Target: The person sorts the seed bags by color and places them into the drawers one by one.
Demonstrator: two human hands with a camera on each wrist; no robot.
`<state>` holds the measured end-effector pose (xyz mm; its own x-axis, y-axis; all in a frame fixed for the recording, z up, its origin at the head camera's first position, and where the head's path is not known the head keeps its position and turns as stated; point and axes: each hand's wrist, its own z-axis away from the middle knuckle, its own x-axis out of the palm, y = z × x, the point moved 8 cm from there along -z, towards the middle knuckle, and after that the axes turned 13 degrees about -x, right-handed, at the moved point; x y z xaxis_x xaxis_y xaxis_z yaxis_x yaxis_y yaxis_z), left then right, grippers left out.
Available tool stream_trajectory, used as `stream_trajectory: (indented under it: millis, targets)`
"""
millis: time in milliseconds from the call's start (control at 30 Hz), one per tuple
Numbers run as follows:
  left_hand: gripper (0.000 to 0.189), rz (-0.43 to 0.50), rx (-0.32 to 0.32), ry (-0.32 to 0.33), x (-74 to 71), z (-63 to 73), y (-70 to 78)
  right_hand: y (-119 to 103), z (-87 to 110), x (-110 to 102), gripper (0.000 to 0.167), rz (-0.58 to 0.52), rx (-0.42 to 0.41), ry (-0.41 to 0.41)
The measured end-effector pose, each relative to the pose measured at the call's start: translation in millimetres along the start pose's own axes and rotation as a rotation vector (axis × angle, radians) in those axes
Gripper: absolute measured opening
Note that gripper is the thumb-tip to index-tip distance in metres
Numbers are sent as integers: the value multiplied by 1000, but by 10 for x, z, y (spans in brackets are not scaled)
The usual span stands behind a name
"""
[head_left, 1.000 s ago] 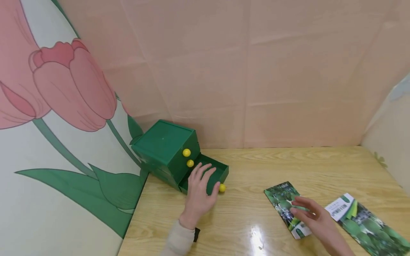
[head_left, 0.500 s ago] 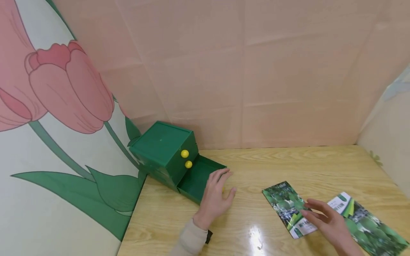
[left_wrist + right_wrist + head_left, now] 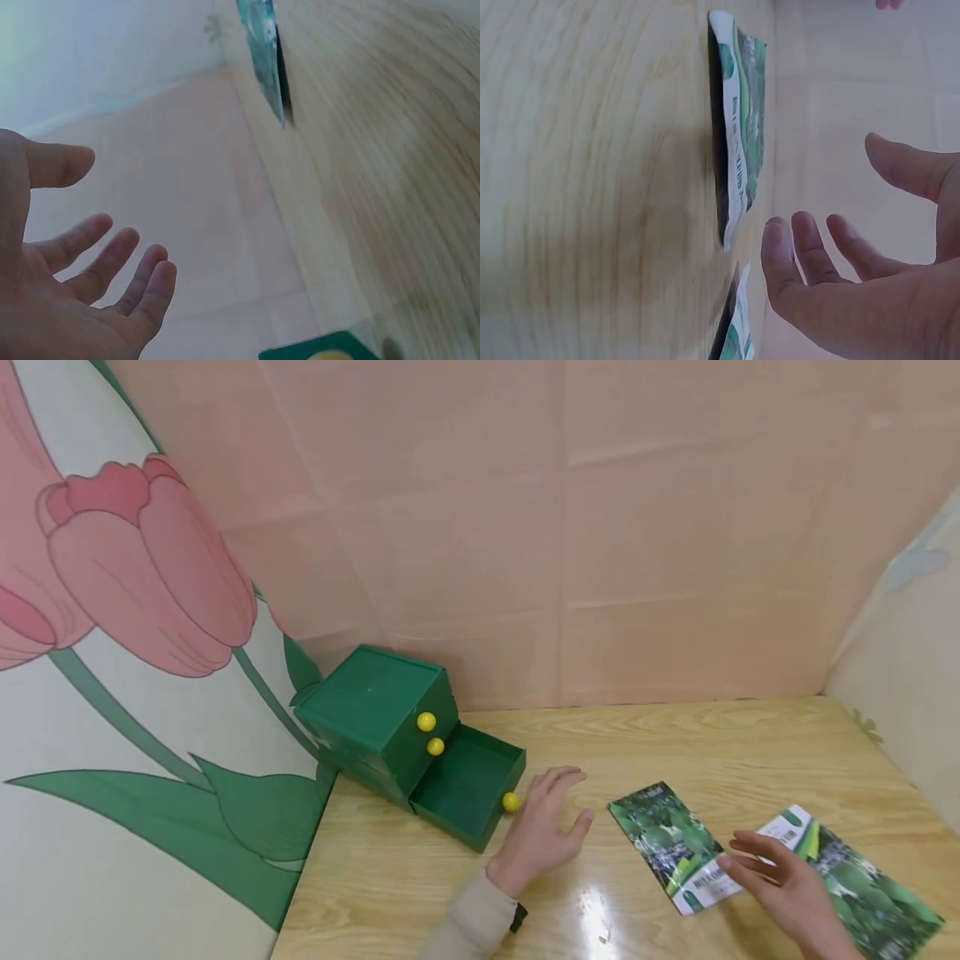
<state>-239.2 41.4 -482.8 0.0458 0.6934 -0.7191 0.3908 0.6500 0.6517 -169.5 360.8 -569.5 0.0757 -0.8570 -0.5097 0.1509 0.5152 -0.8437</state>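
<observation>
Two packets (image 3: pixel 663 839) (image 3: pixel 873 893) lie lower right on the table (image 3: pixel 675 735), lettering too blurred to read; left hand (image 3: pixel 542 828) and right hand (image 3: pixel 787 887) hover, fingers and thumbs apart.

Blurred lettering (image 3: pixel 707 875) on left packet (image 3: pixel 667 839), right packet (image 3: pixel 870 889) likewise, unreadable

- A light wood-grain table (image 3: pixel 712 743) caught a bright glare (image 3: pixel 595 914).
- At left, a white wall (image 3: pixel 82 893) bore large pink tulips (image 3: pixel 142 568) and green leaves (image 3: pixel 258 818).
- Creased peach sheeting (image 3: pixel 525 527) hung behind the table.
- A pale wall (image 3: pixel 911 677) stood at right.
</observation>
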Motion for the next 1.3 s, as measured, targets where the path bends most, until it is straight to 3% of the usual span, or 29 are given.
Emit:
stream_trajectory:
  millis: [233, 433, 767, 1000, 1300]
  targets:
    - [48, 12, -64, -126, 322, -97, -82, 22, -22, 4, 86, 50, -52, 26]
    - [52, 24, -160, -207, 635, -136, -220, 65, -20, -4, 78, 105, -108, 55]
    - [69, -7, -342, -308, 964, -211, -260, 103, -26, 29, 79, 141, -74, -13]
    - [71, -23, -424, -335, 1098, -233, -273, 119, -2, 31, 78, 210, -73, -21]
    - [65, -14, -431, -330, 1132, -236, -217, 104, 22, 77, 70, 174, -60, 11]
